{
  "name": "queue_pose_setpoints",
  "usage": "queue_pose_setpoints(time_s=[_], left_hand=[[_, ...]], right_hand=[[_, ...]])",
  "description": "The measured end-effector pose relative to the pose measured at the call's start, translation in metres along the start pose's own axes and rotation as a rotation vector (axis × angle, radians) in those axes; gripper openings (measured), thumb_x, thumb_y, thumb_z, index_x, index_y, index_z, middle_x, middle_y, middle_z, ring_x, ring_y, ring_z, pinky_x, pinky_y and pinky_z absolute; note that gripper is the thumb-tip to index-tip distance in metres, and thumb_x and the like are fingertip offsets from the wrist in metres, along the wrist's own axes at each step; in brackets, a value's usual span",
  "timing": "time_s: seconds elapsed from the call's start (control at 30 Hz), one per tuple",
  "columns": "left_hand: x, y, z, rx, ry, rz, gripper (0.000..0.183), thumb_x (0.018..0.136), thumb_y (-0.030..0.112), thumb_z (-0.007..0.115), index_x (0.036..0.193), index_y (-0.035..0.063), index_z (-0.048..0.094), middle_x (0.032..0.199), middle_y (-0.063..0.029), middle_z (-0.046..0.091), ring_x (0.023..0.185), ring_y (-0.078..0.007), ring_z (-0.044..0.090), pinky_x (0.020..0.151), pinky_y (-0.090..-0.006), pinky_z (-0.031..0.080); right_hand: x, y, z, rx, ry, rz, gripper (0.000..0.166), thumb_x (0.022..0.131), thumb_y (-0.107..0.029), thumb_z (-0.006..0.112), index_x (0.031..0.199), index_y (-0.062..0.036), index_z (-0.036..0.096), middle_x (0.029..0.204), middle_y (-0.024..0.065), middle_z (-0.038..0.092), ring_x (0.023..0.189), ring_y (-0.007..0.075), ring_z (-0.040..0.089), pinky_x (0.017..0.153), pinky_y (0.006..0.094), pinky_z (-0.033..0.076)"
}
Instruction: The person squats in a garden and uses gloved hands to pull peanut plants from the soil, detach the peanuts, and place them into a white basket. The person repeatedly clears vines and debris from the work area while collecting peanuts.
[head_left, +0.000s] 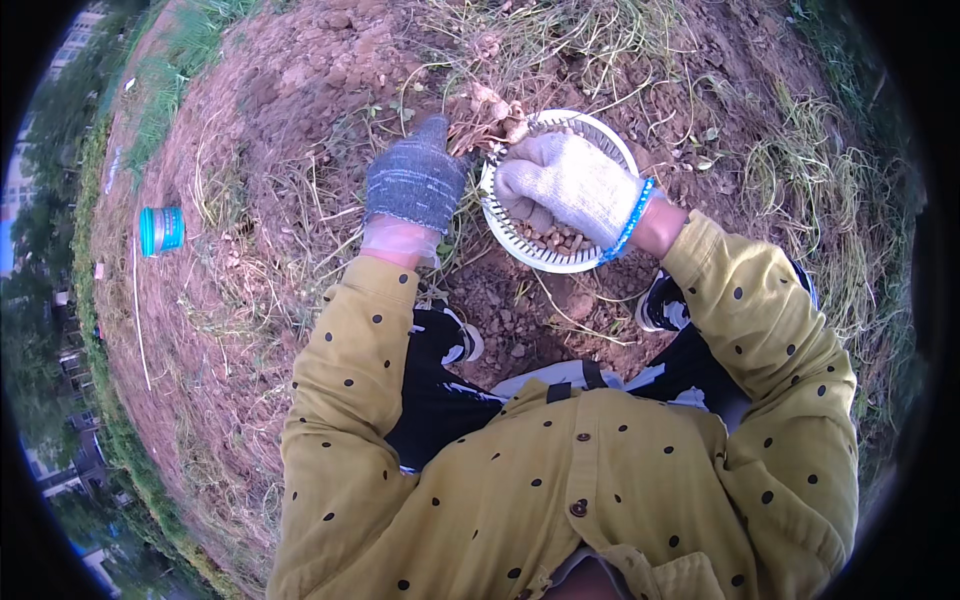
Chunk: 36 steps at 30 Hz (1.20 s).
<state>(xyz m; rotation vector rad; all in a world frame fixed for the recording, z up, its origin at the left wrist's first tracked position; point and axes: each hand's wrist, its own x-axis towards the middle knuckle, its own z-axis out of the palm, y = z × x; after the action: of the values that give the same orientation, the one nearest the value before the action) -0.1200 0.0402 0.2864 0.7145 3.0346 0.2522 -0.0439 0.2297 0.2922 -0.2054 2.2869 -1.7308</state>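
Note:
My left hand (417, 176), in a dark grey knit glove over a clear plastic one, is closed on the stems and roots of a peanut plant (480, 131). Pods hang at the plant's right end, over the rim of a white slotted plastic basket (517, 251). My right hand (566, 184), in a white knit glove with a blue cuff edge, is over the basket with its fingers curled near the pods; whether it grips one cannot be told. Peanuts in their shells (559, 238) lie in the basket, partly hidden under this hand.
Pulled plants with dry stems (600, 30) lie on the soil beyond the basket, and more vines (802, 180) at the right. A teal bucket (161, 231) stands off to the left. My shoes (664, 304) are on either side of the bare soil below the basket.

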Motion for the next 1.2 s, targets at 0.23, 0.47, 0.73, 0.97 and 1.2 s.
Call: queue_pose_setpoints(time_s=[0.23, 0.47, 0.73, 0.97, 1.2], left_hand=[[0.002, -0.041, 0.012, 0.116, 0.153, -0.126, 0.042, 0.086, 0.040, 0.066, 0.113, 0.0079, 0.059, 0.096, -0.0219, 0.069, 0.090, -0.0396, 0.067, 0.078, -0.0494, 0.053], [-0.004, -0.026, 0.015, 0.095, 0.247, 0.078, 0.038, 0.081, 0.027, 0.073, 0.109, 0.0060, 0.059, 0.093, -0.0189, 0.068, 0.086, -0.0372, 0.067, 0.074, -0.0470, 0.053], [0.001, -0.028, 0.004, 0.145, 0.369, 0.114, 0.041, 0.076, 0.016, 0.074, 0.114, 0.0072, 0.062, 0.091, -0.0160, 0.069, 0.084, -0.0347, 0.068, 0.072, -0.0448, 0.054], [0.001, -0.032, 0.000, 0.115, 0.363, 0.122, 0.048, 0.075, 0.013, 0.071, 0.122, 0.0096, 0.062, 0.095, -0.0182, 0.069, 0.086, -0.0357, 0.068, 0.074, -0.0452, 0.054], [-0.004, -0.019, 0.009, 0.127, 0.388, 0.280, 0.030, 0.077, 0.010, 0.064, 0.108, 0.0094, 0.063, 0.085, -0.0134, 0.067, 0.078, -0.0323, 0.067, 0.067, -0.0443, 0.052]], right_hand=[[-0.034, -0.016, 0.004, 0.555, -0.129, 0.310, 0.020, 0.090, -0.018, 0.058, 0.096, -0.0003, 0.064, 0.078, 0.0004, 0.060, 0.066, 0.0099, 0.059, 0.059, 0.0240, 0.051], [-0.014, -0.006, 0.000, 0.490, -0.018, 0.261, 0.019, 0.089, -0.012, 0.053, 0.101, -0.0016, 0.065, 0.077, -0.0018, 0.058, 0.063, 0.0068, 0.056, 0.054, 0.0212, 0.045], [-0.016, 0.009, 0.003, 0.132, -0.053, 0.301, 0.027, 0.087, -0.014, 0.056, 0.108, -0.0012, 0.066, 0.075, 0.0070, 0.066, 0.059, 0.0110, 0.064, 0.049, 0.0263, 0.049], [-0.017, -0.011, 0.005, -0.140, -0.212, 0.281, 0.043, 0.086, -0.043, 0.063, 0.101, -0.0025, 0.064, 0.082, 0.0110, 0.068, 0.070, 0.0205, 0.067, 0.063, 0.0291, 0.054], [-0.004, -0.011, 0.002, 0.786, 0.068, 0.531, 0.058, 0.086, -0.064, 0.061, 0.102, -0.0079, 0.061, 0.090, 0.0113, 0.068, 0.067, 0.0184, 0.069, 0.051, 0.0239, 0.053]])
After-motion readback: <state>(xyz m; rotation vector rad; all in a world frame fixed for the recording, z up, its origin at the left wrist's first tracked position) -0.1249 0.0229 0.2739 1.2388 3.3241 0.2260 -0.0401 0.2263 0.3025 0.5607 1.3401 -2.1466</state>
